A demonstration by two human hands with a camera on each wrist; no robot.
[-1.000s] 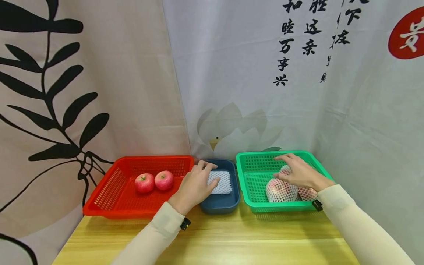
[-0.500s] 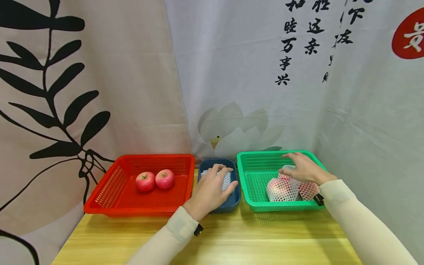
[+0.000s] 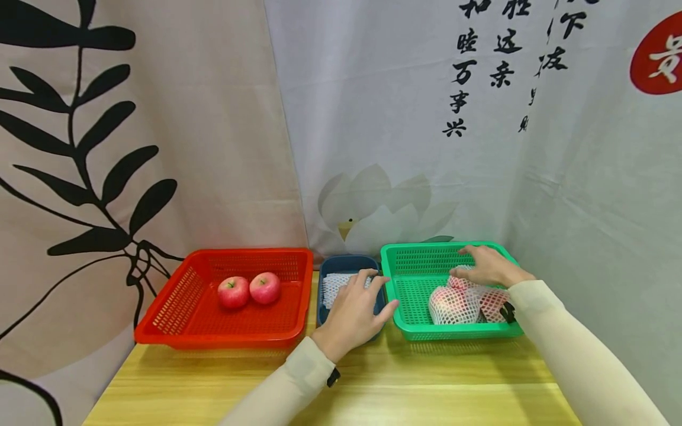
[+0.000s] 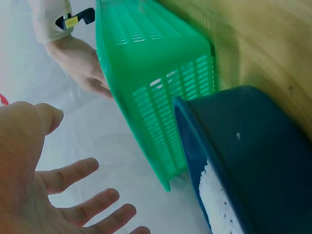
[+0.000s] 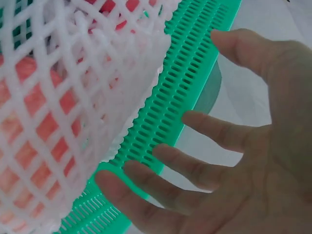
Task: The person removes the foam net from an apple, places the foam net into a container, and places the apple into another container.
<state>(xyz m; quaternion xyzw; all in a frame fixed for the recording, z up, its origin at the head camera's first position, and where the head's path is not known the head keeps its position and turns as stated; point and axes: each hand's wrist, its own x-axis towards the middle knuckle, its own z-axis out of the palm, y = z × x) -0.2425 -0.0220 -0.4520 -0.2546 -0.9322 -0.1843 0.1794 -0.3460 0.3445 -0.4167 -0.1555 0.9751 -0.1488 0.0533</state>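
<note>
Fruit in white netting [image 3: 453, 306] lies in green basket [image 3: 412, 287]; right grip [image 3: 487, 266] spread above it, contact unclear. Left grip [image 3: 354, 315] spread over blue bin [image 4: 253, 141], partly hiding white mesh [image 3: 334, 286] inside. Blue bin stands between green basket and red basket [image 3: 224, 331], which holds two bare apples [image 3: 233, 293]. All on wooden desk [image 3: 426, 378]; printed cloth [image 3: 229, 148] hangs behind.

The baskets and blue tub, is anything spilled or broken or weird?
Nothing stands out. Two apples sit in the red basket, net-wrapped fruits in the green basket and foam netting in the blue tub; I see nothing spilled or broken.
</note>
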